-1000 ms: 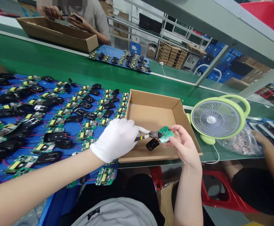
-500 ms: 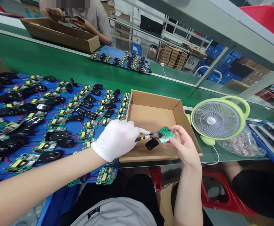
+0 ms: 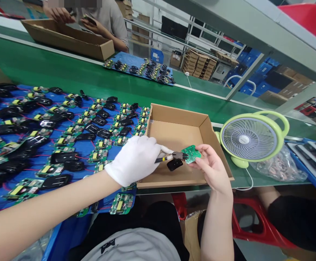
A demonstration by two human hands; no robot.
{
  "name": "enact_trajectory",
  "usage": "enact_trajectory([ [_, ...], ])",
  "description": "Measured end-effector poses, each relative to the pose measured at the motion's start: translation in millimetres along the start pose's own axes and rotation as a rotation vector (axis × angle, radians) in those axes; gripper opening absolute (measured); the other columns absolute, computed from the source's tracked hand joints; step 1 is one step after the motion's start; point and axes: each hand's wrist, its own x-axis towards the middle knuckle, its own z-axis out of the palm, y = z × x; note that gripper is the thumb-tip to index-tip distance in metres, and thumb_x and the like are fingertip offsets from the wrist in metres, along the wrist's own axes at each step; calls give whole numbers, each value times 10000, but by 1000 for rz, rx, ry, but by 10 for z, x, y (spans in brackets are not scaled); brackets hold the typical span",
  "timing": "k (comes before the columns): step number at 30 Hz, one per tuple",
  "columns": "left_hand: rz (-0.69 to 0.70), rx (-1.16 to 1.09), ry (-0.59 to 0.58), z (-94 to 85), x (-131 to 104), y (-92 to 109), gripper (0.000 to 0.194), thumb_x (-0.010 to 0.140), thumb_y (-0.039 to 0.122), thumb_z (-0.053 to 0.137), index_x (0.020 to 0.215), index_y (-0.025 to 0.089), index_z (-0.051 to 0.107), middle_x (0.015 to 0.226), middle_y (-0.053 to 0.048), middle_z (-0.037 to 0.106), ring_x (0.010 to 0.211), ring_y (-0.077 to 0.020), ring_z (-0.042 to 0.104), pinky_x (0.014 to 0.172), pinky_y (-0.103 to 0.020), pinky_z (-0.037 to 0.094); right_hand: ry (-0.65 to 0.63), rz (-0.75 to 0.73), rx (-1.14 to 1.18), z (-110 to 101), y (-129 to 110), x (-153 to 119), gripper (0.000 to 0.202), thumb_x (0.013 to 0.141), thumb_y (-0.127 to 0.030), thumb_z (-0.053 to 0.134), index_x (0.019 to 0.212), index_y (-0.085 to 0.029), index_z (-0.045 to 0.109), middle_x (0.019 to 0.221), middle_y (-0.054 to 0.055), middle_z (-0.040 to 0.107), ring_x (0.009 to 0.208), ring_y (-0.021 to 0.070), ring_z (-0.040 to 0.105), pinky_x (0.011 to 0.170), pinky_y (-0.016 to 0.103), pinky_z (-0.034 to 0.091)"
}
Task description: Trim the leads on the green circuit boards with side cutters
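My left hand, in a white glove, is closed around wire cutters with black and yellow handles. Their dark jaws touch the edge of a green circuit board, solder side up. The bare fingertips of my right hand pinch that board by its right edge. A black plastic housing hangs just below the jaws; its link to the board is hidden. Both hands are above a shallow cardboard box.
On the left, a blue tray carries rows of boards wired to black housings. A green fan stands right of the box, beside a clear bag. Across the bench, a co-worker sits behind another cardboard box.
My hands have barely moved; the board and cutters have shifted only slightly. Across the bench, the co-worker's hands have moved apart.
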Motion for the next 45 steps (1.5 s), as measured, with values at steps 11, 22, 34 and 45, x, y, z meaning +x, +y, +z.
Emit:
enact_trajectory([
  [11, 34, 66, 26, 13, -16, 2, 235, 877, 237, 578, 699, 181, 721, 591, -63, 510, 544, -238, 534, 523, -351, 286, -14, -6, 1, -9, 11, -12, 265, 870, -352, 788, 1081, -280, 645, 1133, 31, 602, 914, 173, 678, 834, 329, 665],
  [22, 41, 79, 58, -23, -21, 34, 223, 832, 157, 555, 626, 177, 640, 549, -65, 509, 476, -244, 515, 486, -339, 273, -16, -17, 21, 13, -12, -11, 250, 862, -335, 804, 1042, -261, 648, 1095, 26, 609, 927, 156, 668, 790, 260, 659],
  [34, 37, -35, 63, 20, -7, -25, 220, 908, 200, 537, 800, 208, 729, 648, -48, 538, 597, -249, 529, 568, -365, 315, 9, -6, 56, 0, 18, 7, 256, 851, -336, 815, 1041, -275, 654, 1116, 14, 585, 930, 153, 673, 783, 261, 665],
  [45, -12, -48, 46, 20, -29, -32, 241, 928, 218, 530, 793, 192, 728, 657, -54, 538, 606, -240, 522, 566, -364, 311, 18, 9, 99, -13, 9, 22, 271, 852, -330, 808, 1057, -282, 637, 1068, 3, 638, 873, 155, 703, 812, 313, 667],
])
